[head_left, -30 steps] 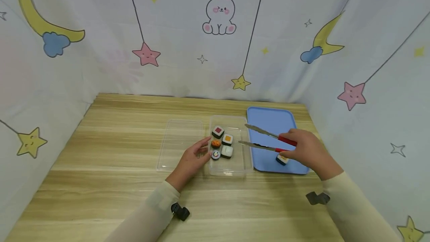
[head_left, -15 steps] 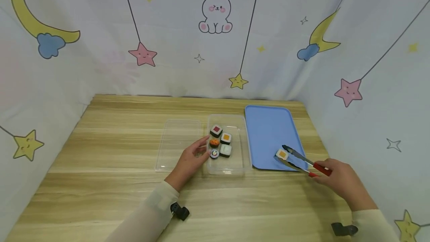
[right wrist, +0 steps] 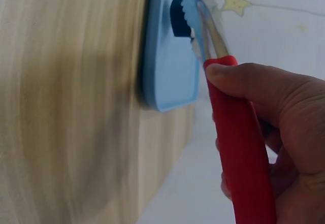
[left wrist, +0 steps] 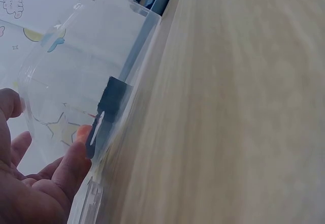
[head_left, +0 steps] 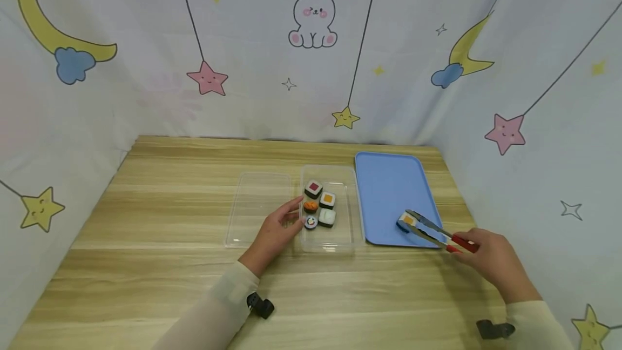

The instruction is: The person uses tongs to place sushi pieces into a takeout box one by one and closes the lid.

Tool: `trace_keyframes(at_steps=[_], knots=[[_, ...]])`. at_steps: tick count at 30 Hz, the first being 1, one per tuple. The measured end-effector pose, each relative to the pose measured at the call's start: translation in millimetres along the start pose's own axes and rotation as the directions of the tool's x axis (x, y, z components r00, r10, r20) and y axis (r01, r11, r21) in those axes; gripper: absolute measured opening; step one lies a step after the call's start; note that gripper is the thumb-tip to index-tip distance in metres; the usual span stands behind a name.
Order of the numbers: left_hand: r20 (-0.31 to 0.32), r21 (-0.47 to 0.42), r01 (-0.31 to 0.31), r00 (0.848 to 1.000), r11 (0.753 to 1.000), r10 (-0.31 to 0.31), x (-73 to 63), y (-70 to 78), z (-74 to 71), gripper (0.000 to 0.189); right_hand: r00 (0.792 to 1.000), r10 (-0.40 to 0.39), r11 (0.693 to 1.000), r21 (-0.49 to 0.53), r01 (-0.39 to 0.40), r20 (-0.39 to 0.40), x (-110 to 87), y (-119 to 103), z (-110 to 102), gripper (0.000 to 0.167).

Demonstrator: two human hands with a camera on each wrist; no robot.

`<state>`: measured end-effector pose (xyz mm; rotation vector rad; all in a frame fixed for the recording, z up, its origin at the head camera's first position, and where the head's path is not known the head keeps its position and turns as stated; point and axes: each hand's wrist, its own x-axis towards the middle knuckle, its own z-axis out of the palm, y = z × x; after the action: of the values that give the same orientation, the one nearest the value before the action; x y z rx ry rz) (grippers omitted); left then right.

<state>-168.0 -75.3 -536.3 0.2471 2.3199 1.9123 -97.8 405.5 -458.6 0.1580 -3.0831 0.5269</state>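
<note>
My right hand [head_left: 495, 258] grips the red handles of metal tongs [right wrist: 238, 142]. The tongs' tips reach over the blue tray [head_left: 389, 182], one on each side of a toy sushi piece [head_left: 402, 223] with a yellow-orange centre. In the right wrist view the tips overlap that dark-sided piece. With extended fingers, my left hand [head_left: 272, 236] touches the left wall of a clear plastic box [head_left: 358, 209]. Inside, along its left half, sit several sushi pieces, among them a red-centred one [head_left: 313, 188], an orange-centred one [head_left: 328, 199] and a white-topped one [head_left: 327, 217].
Left of the box a clear flat lid [head_left: 262, 199] lies on the wooden table [head_left: 184, 193], partly behind my left hand. The tray stands right beside the box, near the table's right edge. A patterned curtain [head_left: 252, 107] closes off the back and sides.
My right hand swung the tongs from over the box and tray right and down to the tray's front piece. The tips have since closed in around that piece. My left hand stays put.
</note>
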Motion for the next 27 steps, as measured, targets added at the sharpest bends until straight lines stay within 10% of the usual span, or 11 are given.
trace_keyframes(at_steps=[15, 27], knots=[[0.002, 0.012, 0.018, 1.0, 1.0, -0.018, 0.2, -0.4, -1.9, 0.058, 0.979, -0.199, 0.972, 0.117, 0.202, -0.04, 47.3, -80.3, -21.2, 0.043], [0.004, -0.002, 0.019, 1.0, 1.0, -0.019, -1.3, 0.9, -1.5, 0.057, 0.847, -0.478, 0.873, 0.017, 0.488, 0.23, 96.1, -157.2, 9.0, 0.036]])
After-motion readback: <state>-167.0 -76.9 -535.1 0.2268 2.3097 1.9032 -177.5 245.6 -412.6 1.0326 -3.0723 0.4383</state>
